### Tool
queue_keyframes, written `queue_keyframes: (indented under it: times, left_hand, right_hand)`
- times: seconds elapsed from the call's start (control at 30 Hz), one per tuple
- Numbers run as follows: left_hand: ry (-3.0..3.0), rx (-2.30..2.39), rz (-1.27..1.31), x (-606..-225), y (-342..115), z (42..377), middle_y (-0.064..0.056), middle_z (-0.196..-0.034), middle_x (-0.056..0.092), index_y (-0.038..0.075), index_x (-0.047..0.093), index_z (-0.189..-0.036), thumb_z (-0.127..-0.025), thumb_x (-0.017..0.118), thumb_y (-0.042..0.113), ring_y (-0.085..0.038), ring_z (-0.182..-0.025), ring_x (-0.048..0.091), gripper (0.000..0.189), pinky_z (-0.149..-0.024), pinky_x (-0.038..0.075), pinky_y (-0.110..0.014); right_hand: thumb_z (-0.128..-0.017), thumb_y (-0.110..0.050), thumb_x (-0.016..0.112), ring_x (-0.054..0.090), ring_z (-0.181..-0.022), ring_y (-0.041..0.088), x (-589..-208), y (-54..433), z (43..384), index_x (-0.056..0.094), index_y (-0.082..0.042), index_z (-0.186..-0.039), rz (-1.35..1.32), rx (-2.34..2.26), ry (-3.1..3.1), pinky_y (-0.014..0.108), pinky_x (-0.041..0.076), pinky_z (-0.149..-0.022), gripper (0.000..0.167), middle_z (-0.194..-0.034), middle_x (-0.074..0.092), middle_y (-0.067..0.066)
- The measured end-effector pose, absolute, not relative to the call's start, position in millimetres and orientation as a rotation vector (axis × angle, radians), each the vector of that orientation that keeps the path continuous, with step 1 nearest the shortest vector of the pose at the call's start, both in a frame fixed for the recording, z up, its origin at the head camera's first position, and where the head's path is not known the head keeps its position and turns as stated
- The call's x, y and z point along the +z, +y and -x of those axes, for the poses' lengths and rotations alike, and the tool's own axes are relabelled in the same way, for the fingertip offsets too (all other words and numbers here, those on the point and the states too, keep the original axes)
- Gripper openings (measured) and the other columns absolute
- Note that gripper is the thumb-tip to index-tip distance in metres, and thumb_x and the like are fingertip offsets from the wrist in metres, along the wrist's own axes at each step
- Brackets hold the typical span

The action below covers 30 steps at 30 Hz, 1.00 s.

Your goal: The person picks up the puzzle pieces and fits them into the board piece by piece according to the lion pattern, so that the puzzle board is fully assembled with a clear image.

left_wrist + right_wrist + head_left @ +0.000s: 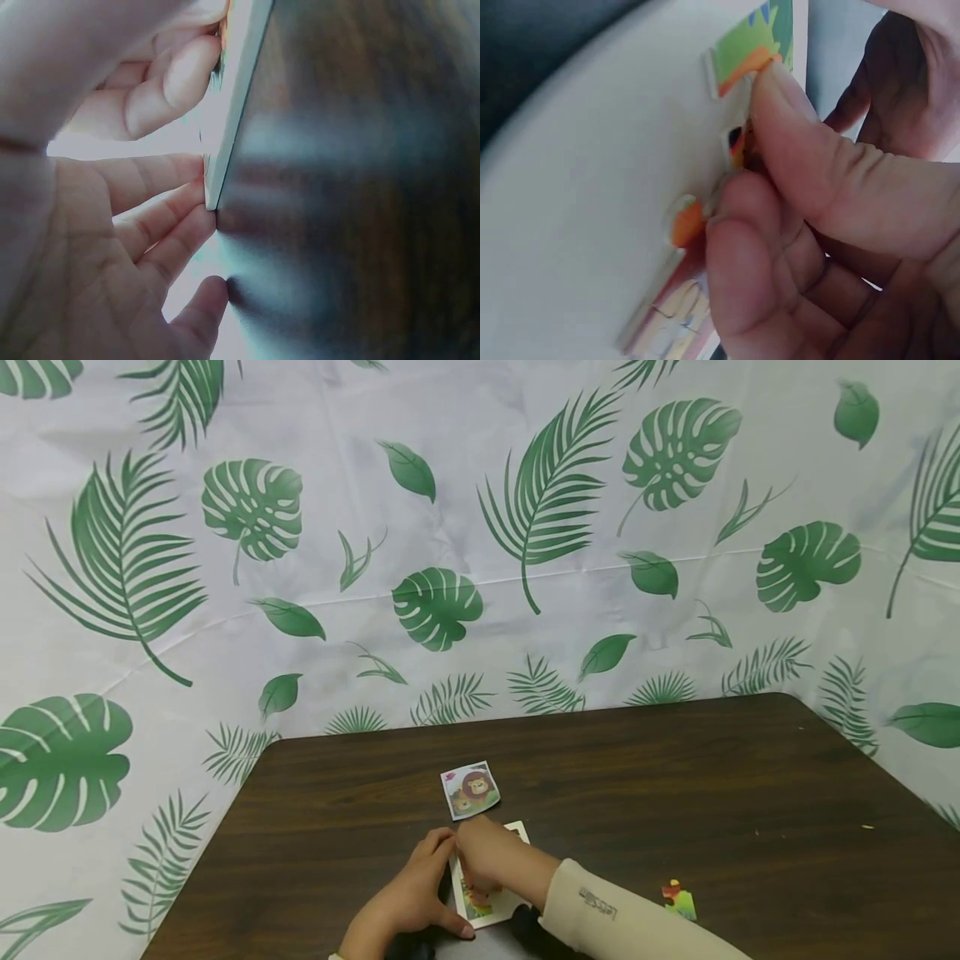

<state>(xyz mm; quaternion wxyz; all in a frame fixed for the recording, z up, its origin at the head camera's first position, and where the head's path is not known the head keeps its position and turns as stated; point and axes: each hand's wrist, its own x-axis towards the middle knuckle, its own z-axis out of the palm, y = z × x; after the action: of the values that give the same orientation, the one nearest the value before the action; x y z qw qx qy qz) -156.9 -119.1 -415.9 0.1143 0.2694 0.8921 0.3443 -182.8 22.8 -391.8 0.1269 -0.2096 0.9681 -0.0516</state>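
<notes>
A white-edged jigsaw puzzle board [501,912] lies near the front of the table in the head view. My left hand [411,892] rests along its left side, thumb by the lower corner. In the left wrist view the left fingertips touch the edge of the board, fingers mostly straight. My right hand [491,853] reaches over the board. In the right wrist view its thumb and fingers pinch a small puzzle piece [736,144], mostly hidden, at the board's surface. A green and orange piece [744,51] and joined pieces [676,311] lie beside the fingers.
A picture card [471,790] with lions lies beyond the board. One loose colourful puzzle piece [679,900] sits to the right, close to the right sleeve [622,917]. A leaf-patterned cloth [540,635] hangs behind the dark wooden table [675,777].
</notes>
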Motion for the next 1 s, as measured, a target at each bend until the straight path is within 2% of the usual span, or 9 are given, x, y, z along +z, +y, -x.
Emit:
queue_keyframes:
  times: [0.13,0.27,0.47,0.63,0.77,1.0]
  left_hand:
    - [2.626,1.007,-0.817,-416.9,-119.6,157.1,-0.012,-0.135,0.03,0.0,0.037,-0.136,-0.056,0.088,0.035,-0.035,-0.125,0.027,0.102,-0.096,0.03,-0.053]
    - [2.632,1.008,-0.829,-416.4,-119.2,155.9,-0.013,-0.134,0.031,-0.001,0.036,-0.137,-0.055,0.088,0.034,-0.035,-0.124,0.027,0.103,-0.095,0.031,-0.052]
    - [2.635,1.002,-0.81,-416.0,-118.0,155.2,-0.015,-0.135,0.031,-0.004,0.034,-0.137,-0.056,0.088,0.034,-0.036,-0.125,0.026,0.105,-0.095,0.031,-0.053]
    - [2.627,0.999,-0.792,-417.3,-117.3,156.1,-0.013,-0.135,0.03,-0.004,0.034,-0.137,-0.056,0.087,0.036,-0.035,-0.125,0.026,0.105,-0.096,0.031,-0.053]
    - [2.638,0.99,-0.788,-417.7,-116.7,157.2,-0.011,-0.133,0.031,-0.002,0.034,-0.138,-0.056,0.087,0.038,-0.033,-0.123,0.028,0.105,-0.095,0.032,-0.052]
    - [2.64,0.962,-0.731,-418.5,-116.2,159.9,-0.01,-0.131,0.032,0.001,0.036,-0.137,-0.055,0.088,0.039,-0.032,-0.119,0.031,0.104,-0.094,0.033,-0.053]
  right_hand:
    - [-0.055,-0.005,0.085,0.046,-0.05,0.008,-393.1,31.8,177.0,0.057,-0.018,-0.053,0.7,-0.334,2.822,0.021,0.04,-0.047,0.031,-0.054,0.049,-0.009]
    - [-0.053,-0.002,0.084,0.046,-0.051,0.004,-397.9,41.4,172.3,0.058,-0.02,-0.053,0.78,-0.515,2.814,0.019,0.04,-0.05,0.032,-0.052,0.048,-0.014]
    - [-0.061,-0.003,0.08,0.042,-0.048,-0.002,-405.8,55.8,169.6,0.062,-0.018,-0.058,0.962,-0.704,2.755,0.014,0.037,-0.047,0.024,-0.05,0.046,-0.016]
    - [-0.071,-0.004,0.077,0.049,-0.06,-0.004,-403.9,74.2,170.9,0.067,-0.012,-0.077,1.113,-0.883,2.547,0.014,0.042,-0.057,0.014,-0.067,0.055,-0.013]
    - [-0.076,-0.003,0.073,0.054,-0.071,-0.001,-397.6,96.9,172.4,0.066,-0.009,-0.089,1.16,-0.999,2.415,0.017,0.046,-0.065,0.016,-0.08,0.06,-0.008]
    - [-0.078,-0.006,0.072,0.055,-0.075,0.004,-383.9,148.8,177.0,0.065,-0.01,-0.097,1.046,-1.07,2.446,0.023,0.048,-0.067,0.02,-0.085,0.061,-0.003]
